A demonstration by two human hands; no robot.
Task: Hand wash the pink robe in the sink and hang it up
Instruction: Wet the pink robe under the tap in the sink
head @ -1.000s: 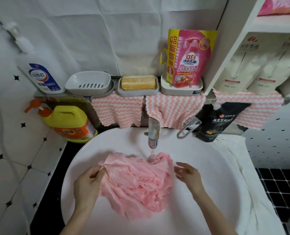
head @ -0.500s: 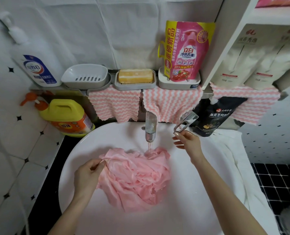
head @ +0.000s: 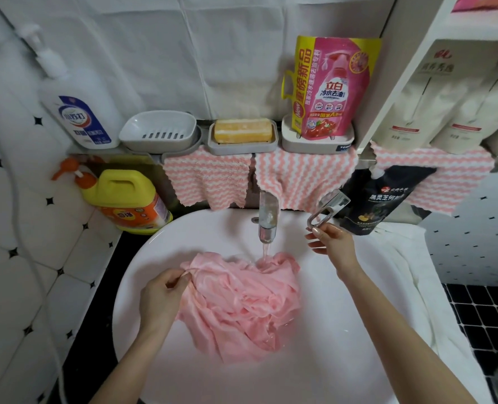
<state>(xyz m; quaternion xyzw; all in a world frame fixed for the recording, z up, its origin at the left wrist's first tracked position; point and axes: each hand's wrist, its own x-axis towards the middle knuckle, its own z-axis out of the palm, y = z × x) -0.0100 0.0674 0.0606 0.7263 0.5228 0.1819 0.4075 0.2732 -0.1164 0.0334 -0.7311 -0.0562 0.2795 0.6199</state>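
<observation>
1. While water runs from the short chrome tap spout [head: 266, 217], the crumpled pink fabric robe [head: 242, 301] lies wet in the middle of the round white ceramic sink [head: 154, 252], its top edge under the stream.
2. Left hand [head: 161, 298]: thumb and fingers curled, pinching a fold at the robe's left edge.
3. Right hand [head: 333, 242]: raised off the robe, fingertips at the looped end of the chrome tap lever [head: 328, 208]. Fingers loosely bent; cannot tell whether they pinch it or only touch.
4. Ledge behind the sink, left to right: tall white plastic pump bottle with blue label [head: 78, 106], empty grey slotted soap dish [head: 158, 131], yellow soap bar [head: 243, 130] in a second grey dish, pink-and-yellow detergent refill pouch [head: 332, 88] upright in a third.
5. Pink-and-white wavy-striped cloths [head: 209, 182] hang from the ledge's front.
6. Yellow plastic jug with orange pump [head: 125, 199] stands on the black counter [head: 102, 301], just left of the sink.
7. Black spouted pouch [head: 384, 199] leans right of the lever; white towel [head: 416, 281] is draped along the sink's right side.
8. White shelf unit [head: 411, 53] at upper right holds beige pouches [head: 434, 97].
9. Walls: white tiles with small black diamonds [head: 23, 228]. Small black tiles [head: 481, 316] at lower right.
</observation>
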